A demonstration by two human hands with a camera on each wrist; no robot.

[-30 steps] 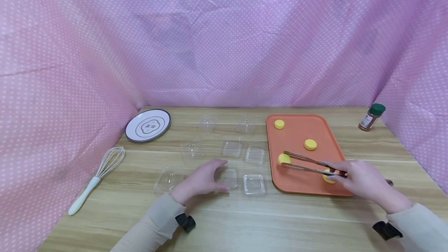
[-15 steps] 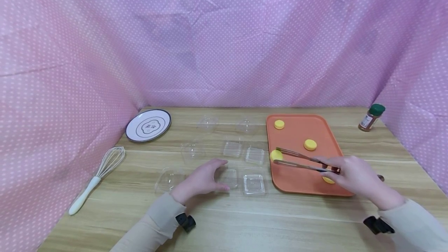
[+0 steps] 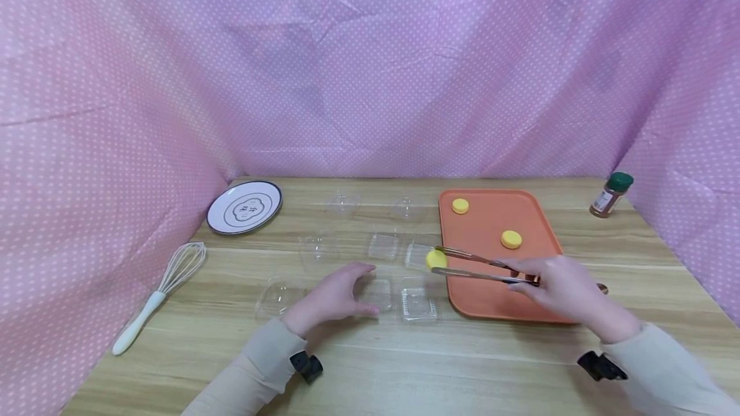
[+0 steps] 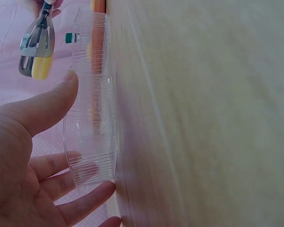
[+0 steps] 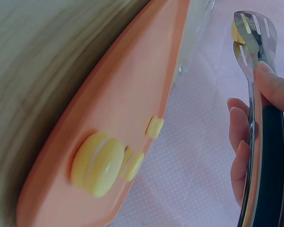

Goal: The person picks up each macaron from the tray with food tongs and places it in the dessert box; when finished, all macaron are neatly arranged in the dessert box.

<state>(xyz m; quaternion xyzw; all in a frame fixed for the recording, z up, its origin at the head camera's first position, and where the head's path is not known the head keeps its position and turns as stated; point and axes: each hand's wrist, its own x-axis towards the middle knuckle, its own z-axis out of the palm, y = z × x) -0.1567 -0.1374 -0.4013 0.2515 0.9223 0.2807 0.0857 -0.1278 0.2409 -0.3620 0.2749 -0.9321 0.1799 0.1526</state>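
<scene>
Carried leftward over the last second: the yellow cake, pinched in the tongs, now off the tray and hanging past its left edge, above the clear boxes (earlier still over the orange surface). Gripped by the right hand, fingers curled round the tong handles. Unmoved, the left hand, fingers spread and relaxed against a near box. Probably close to being set into a box. Left on the tray: three more cakes.
</scene>
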